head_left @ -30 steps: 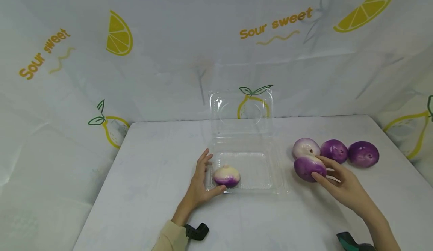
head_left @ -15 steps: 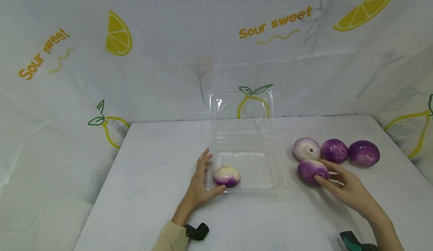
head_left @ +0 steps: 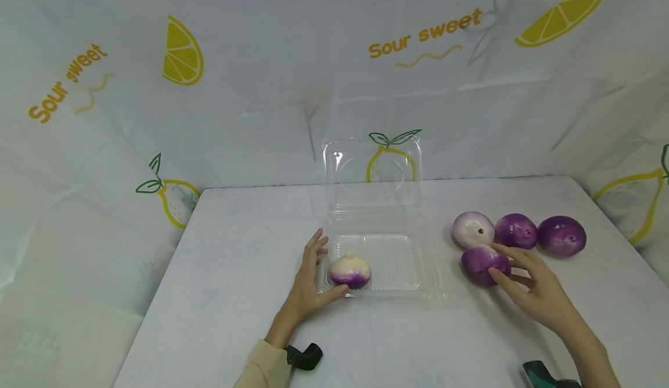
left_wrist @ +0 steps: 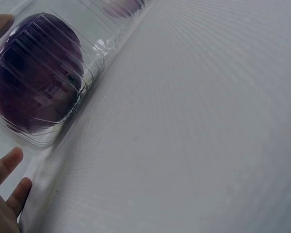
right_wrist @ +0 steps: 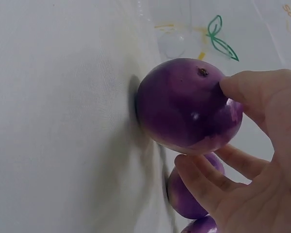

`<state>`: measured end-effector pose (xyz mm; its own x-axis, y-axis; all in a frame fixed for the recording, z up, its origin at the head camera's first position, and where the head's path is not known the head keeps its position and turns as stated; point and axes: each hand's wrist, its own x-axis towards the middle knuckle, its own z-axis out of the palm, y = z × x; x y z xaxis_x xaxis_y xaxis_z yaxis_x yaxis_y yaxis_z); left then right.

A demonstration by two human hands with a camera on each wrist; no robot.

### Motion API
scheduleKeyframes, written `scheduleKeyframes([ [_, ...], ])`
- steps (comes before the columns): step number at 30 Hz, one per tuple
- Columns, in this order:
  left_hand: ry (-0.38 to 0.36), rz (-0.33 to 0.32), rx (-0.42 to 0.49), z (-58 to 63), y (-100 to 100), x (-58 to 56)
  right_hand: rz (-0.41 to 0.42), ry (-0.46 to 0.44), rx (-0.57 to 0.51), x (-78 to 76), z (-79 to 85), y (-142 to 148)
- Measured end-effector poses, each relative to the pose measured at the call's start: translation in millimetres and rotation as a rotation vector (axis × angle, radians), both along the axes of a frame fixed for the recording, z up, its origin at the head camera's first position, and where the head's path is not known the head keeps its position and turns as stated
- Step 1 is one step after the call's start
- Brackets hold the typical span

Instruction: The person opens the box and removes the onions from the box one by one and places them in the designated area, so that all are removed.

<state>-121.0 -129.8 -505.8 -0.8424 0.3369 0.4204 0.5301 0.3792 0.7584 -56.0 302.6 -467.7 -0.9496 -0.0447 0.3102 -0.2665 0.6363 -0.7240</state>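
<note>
My right hand (head_left: 533, 289) pinches a round purple vegetable with a pale patch (head_left: 485, 265), glossy and onion- or turnip-like, between thumb and fingertips. In the right wrist view this purple vegetable (right_wrist: 184, 104) shows a small brown stem spot near the thumb, low over the white table. My left hand (head_left: 308, 289) is spread at the near left corner of a clear plastic clamshell box (head_left: 402, 288), thumb along the front edge, fingers straight at the left side. Inside that corner sits a white-topped purple vegetable (head_left: 350, 272), visible through the ribbed wall in the left wrist view.
Behind the held one, a pale vegetable (head_left: 473, 230) and two purple vegetables (head_left: 516, 231) stand in a row. The box's clear lid (head_left: 373, 170) stands raised at the back, near the lemon-print backdrop (head_left: 261, 115). White table (head_left: 235, 248) lies underneath.
The held vegetable has shifted slightly right and towards the person, turning so that more purple and less white faces the head view. The left hand and the box have stayed put.
</note>
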Motion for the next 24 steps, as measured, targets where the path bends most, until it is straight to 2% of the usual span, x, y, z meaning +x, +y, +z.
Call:
scheduleKeyframes([
  [8, -0.003, -0.003, 0.001, 2.4, 0, 1.0, -0.025, 0.159, 0.059, -2.6, -2.6, -6],
  [15, -0.004, -0.001, 0.006, 1.7, 0, 0.6, -0.125, 0.116, 0.151, -4.2, 0.4, -15],
  [20, -0.010, -0.003, 0.011, 1.0, 0, 0.6, -0.200, 0.142, 0.245, -4.3, -2.0, -21],
  [24, -0.016, -0.003, 0.012, 0.5, 0, 0.6, -0.224, 0.121, 0.250, -3.8, -1.9, -23],
])
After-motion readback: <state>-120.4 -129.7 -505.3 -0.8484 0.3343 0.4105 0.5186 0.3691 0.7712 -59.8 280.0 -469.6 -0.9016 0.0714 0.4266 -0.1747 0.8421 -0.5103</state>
